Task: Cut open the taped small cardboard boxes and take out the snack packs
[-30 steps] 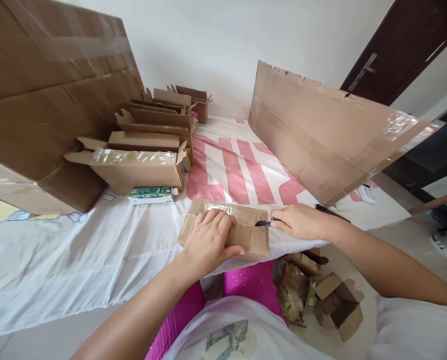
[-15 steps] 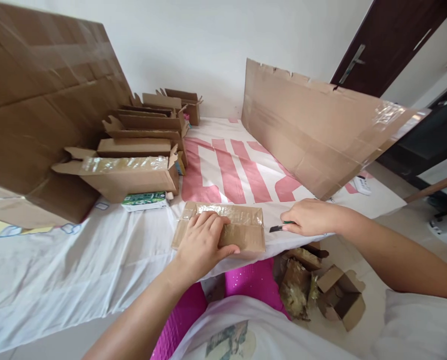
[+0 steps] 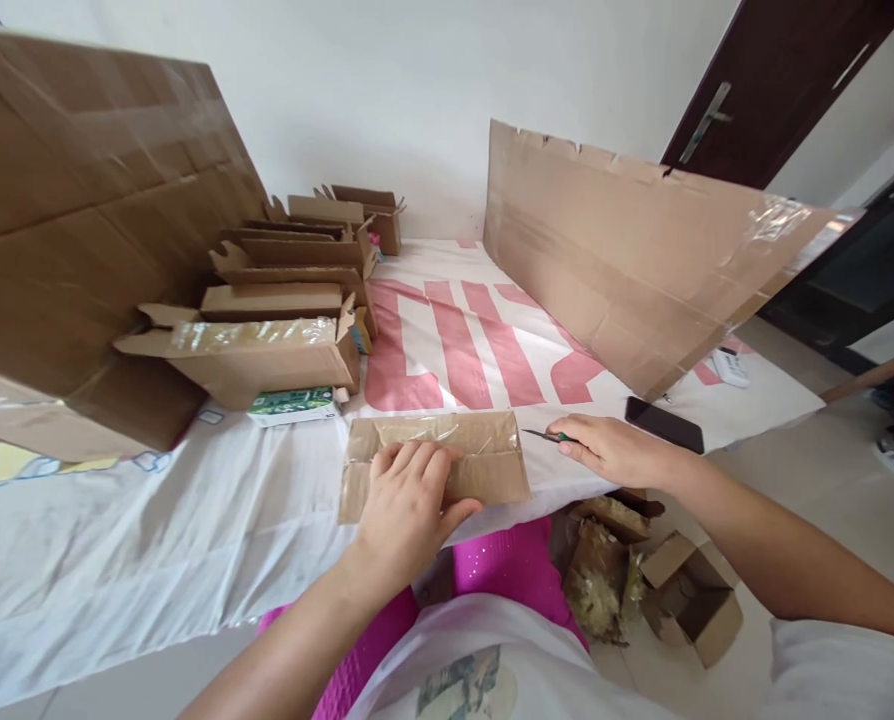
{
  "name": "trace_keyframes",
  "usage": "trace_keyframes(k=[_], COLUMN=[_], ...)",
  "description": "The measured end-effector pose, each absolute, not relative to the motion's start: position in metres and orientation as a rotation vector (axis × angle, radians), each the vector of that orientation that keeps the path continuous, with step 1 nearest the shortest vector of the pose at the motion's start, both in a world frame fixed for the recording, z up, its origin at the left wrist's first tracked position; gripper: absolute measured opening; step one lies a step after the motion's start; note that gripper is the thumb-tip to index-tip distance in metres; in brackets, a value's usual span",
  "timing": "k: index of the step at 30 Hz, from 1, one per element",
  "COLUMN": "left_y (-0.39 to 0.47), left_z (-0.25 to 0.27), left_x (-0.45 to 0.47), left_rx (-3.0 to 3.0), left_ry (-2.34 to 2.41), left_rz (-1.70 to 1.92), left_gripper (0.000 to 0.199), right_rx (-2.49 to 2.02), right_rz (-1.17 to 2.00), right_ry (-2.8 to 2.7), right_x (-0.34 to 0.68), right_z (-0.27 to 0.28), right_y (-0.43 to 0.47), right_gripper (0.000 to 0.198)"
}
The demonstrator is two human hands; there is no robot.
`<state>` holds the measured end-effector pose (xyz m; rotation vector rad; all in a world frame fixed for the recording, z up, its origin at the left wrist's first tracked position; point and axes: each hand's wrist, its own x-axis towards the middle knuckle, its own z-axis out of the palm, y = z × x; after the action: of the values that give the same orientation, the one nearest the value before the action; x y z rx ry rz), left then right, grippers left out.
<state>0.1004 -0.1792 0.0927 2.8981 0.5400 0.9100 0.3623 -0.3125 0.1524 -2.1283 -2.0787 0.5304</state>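
A taped cardboard box [image 3: 492, 470] lies at the front edge of the cloth-covered table, in front of me. My left hand [image 3: 413, 485] grips it from above, fingers across the top and thumb along the near side. Clear tape shines on its upper surface. In my right hand [image 3: 604, 450] is a utility knife [image 3: 563, 437] with a green handle, held between thumb and fingers. Its dark blade points left, just short of the box's right end and apart from it. My palm hides most of the handle.
Several open cardboard boxes [image 3: 267, 365] stand in a row at left, beside a large carton [image 3: 102, 250]. A green-and-white small box [image 3: 293, 407] lies before them. A big cardboard panel [image 3: 627, 260] stands at right. A black phone [image 3: 664, 424] lies near my right wrist. Cardboard scraps [image 3: 601, 570] litter the floor.
My right hand has shifted slightly left and the knife has turned, its blade tip now nearer the box. The phone shows beside my wrist. The box has tilted a little under my left hand.
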Motion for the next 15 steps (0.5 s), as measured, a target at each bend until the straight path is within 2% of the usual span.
trace_keyframes(k=[7, 15], left_y=[-0.168, -0.166], left_z=[0.099, 0.097], left_x=[0.106, 0.107], left_rx=[2.825, 2.819], left_ry=[0.568, 0.571], left_rz=[0.793, 0.773], left_gripper=[0.038, 0.041], right_rx=[-2.035, -2.146], right_rz=[0.665, 0.478], right_ry=[-2.173, -2.541], right_x=[0.364, 0.344], right_z=[0.160, 0.174], right_y=[-0.297, -0.257], right_gripper=[0.032, 0.028])
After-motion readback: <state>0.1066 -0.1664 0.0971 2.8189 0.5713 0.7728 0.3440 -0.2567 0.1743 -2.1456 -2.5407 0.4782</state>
